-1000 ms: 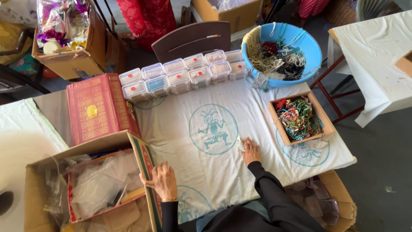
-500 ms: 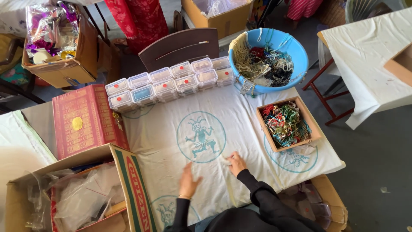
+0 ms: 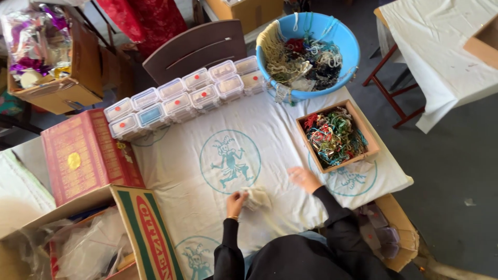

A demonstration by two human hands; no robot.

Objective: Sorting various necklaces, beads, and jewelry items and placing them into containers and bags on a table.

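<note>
My left hand (image 3: 236, 197) is pinched shut on a bunched fold (image 3: 258, 197) of the white printed cloth (image 3: 270, 127) covering the counter, near its front edge. My right hand (image 3: 303, 178) lies open and flat on the cloth, just beside a wooden tray of coloured beads (image 3: 336, 136). Clear lidded boxes (image 3: 181, 96) line the far edge.
</note>
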